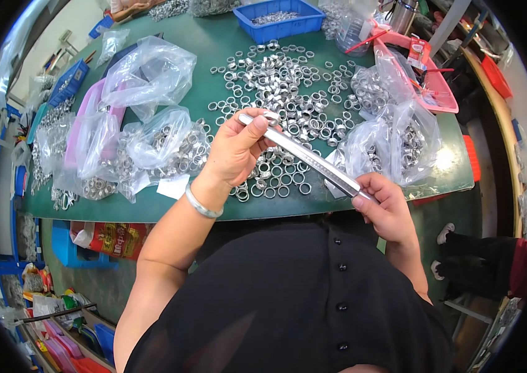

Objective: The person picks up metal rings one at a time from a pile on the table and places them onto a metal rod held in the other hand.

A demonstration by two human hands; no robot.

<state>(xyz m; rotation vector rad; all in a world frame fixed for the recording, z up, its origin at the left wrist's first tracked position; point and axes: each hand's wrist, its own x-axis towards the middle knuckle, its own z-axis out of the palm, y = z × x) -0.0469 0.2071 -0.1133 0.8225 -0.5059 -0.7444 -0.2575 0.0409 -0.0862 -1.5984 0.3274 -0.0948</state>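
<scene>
The person is working at a green tabletop (214, 43), and the long metal rod (306, 156) is the landmark here. Far to the left of the rod, clear plastic bags (151, 74) with metal rings inside are lying in a heap. At the upper end of the rod, the left hand (235, 149) is closing its grip around the tip, with the thumb pressing on top; a ring (271, 115) is sitting just at that tip, touching the fingers. A silver bangle (201, 204) is circling the left wrist. Behind the rod, loose metal rings (282, 81) are spreading over the tabletop, and a blue tray (282, 25) is standing beyond them. At the lower end of the rod, the right hand (385, 208) is gripping it firmly, holding it slanted above the tabletop edge. To the right of the rod, more bags of rings (400, 140) are lying.

I judge that she is threading a ring onto the rod. The next move is asking for a steady rod and a careful push along it.
</scene>
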